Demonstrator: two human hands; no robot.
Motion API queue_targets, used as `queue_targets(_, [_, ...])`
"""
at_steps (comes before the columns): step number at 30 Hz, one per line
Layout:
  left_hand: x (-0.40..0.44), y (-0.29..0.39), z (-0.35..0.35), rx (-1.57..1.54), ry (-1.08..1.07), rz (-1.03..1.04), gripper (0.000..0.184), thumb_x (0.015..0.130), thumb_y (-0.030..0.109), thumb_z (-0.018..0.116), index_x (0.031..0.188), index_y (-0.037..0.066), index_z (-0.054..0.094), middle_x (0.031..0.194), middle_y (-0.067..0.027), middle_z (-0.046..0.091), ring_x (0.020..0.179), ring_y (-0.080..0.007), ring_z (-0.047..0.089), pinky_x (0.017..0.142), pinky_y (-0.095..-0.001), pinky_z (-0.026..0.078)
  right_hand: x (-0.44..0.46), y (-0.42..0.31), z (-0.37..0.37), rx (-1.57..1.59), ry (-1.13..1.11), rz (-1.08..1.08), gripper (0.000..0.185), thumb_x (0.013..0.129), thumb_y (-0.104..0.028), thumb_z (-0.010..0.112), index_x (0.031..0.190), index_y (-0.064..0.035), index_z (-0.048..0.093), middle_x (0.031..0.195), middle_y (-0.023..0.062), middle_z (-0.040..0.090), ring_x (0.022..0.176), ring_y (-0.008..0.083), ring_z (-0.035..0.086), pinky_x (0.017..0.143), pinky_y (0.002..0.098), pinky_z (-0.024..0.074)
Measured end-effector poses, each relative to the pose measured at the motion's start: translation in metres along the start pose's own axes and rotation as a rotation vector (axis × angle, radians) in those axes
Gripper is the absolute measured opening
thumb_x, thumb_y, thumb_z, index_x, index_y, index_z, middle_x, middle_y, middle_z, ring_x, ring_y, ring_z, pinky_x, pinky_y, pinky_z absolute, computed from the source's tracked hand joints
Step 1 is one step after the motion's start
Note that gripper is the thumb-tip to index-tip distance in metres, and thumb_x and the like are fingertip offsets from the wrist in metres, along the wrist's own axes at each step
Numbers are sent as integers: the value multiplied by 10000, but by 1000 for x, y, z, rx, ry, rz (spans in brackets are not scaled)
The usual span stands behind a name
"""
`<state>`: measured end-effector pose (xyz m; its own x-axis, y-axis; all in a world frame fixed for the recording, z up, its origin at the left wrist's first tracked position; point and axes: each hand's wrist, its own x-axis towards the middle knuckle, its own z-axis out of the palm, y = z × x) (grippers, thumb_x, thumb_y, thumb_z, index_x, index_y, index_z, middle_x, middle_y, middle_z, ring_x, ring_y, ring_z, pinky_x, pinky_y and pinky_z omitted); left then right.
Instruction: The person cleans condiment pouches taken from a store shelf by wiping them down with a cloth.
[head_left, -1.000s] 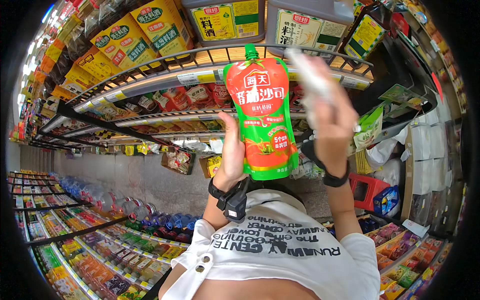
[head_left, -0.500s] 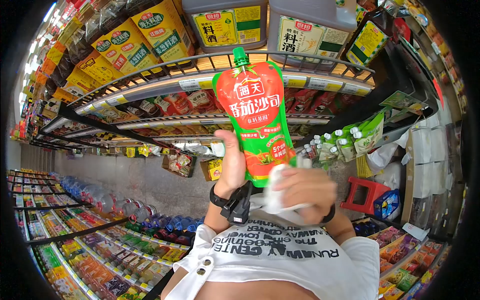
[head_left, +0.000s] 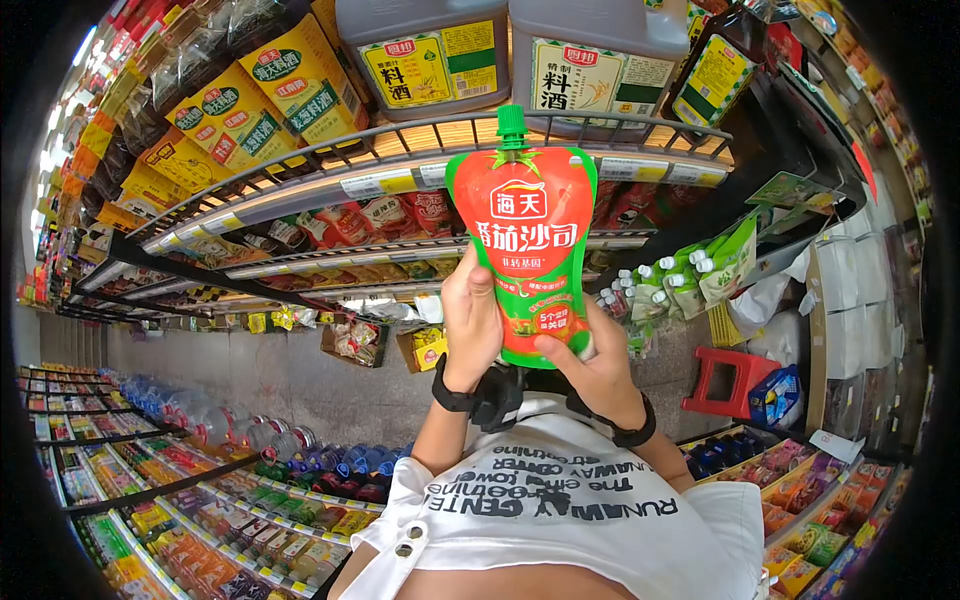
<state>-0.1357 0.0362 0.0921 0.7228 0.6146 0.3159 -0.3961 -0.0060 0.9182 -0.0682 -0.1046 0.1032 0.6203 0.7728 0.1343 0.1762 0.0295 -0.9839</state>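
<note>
A red and green ketchup pouch (head_left: 524, 235) with a green screw cap stands upright before my chest, its printed front facing me. My left hand (head_left: 472, 325) grips its lower left side, thumb along the edge and the other fingers hidden behind. My right hand (head_left: 602, 368) holds the lower right corner, with the thumb pressed on the front. A small bit of white shows beside the right thumb; most of whatever it belongs to is hidden behind the pouch. Dark bands circle both wrists, and a black device sits at the left one.
Ahead, a wire-railed shelf (head_left: 400, 150) carries large cooking wine jugs (head_left: 425, 60) and yellow boxed bottles. Green-white spouted pouches (head_left: 700, 270) hang at the right. A red stool (head_left: 722, 385) stands on the floor, and water bottles (head_left: 210, 410) line the left aisle.
My right hand, blurred with a white cloth in front of the pouch's lower corner before, now grips that corner. The pouch has shifted slightly right, and the cloth is mostly out of sight.
</note>
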Motion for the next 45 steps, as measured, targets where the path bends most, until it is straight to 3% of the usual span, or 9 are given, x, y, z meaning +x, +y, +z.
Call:
queue_targets(6, [2,23,28,215,146,63,550,1015,274,351,1458,4,168,1351,-170,444,1175,-206,485,988,-327,376,5,-8,2,-620,349,-513,475,651,-133,788,1079,10,637,926,110,643,697,233,576,642,329,466])
queue_targets(8, [-2,23,36,-185,125,41,635,1002,315,371,1481,46,54,1455,-200,275,1307,-266,361,1059,-372,293,1,-6,5,-733,383,-576,498,631,-138,794,1087,-2,645,912,97,644,668,222,558,608,326,453])
queue_targets(13, [2,16,32,-336,67,143,744,938,523,407,1442,37,153,1397,-201,354,1237,-298,439,1019,-423,363,-4,-16,3,-802,241,-638,578,610,-207,818,1137,-44,645,905,65,606,665,207,555,574,307,449])
queue_targets(18, [8,22,12,-483,-19,-181,770,917,629,295,1415,43,254,1382,-172,401,1121,-287,535,907,-419,480,6,-57,-25,-450,-283,-478,539,656,-191,798,1139,-30,622,994,111,574,859,259,591,719,342,487])
queue_targets(22, [6,37,16,-708,-114,-306,842,885,693,234,1438,58,234,1457,-119,325,1193,-306,491,913,-456,482,19,-87,-46,-618,65,-483,517,789,-67,531,1298,-4,467,1212,186,432,1131,324,430,980,408,343])
queue_targets(27, [-2,34,16,-788,-213,-375,882,863,719,242,1455,67,185,1494,-81,262,1246,-334,445,929,-490,470,70,-78,-31,-661,484,-724,564,836,-45,532,1371,11,362,1285,160,427,1205,268,406,1030,365,298])
queue_targets(32, [-10,28,7,-988,-344,-407,843,877,699,232,1439,71,221,1440,-135,343,1211,-308,481,941,-453,467,95,-68,-11,-534,111,-856,517,736,70,625,1234,15,498,1212,160,535,1126,333,527,963,392,428])
queue_targets(43, [-13,31,12,-700,88,-497,760,913,634,189,1456,102,178,1430,-133,355,1271,-245,426,1035,-396,385,57,-57,-14,-664,-412,-726,359,779,-3,576,1137,-22,592,1211,115,594,1201,280,514,1040,435,389])
queue_targets(45, [-5,17,5,-796,-200,-342,863,860,703,293,1465,99,171,1474,-137,289,1318,-308,359,1054,-448,357,44,-52,-18,-574,-506,-752,344,774,11,570,1113,-33,599,1202,108,602,1182,270,535,1046,437,384])
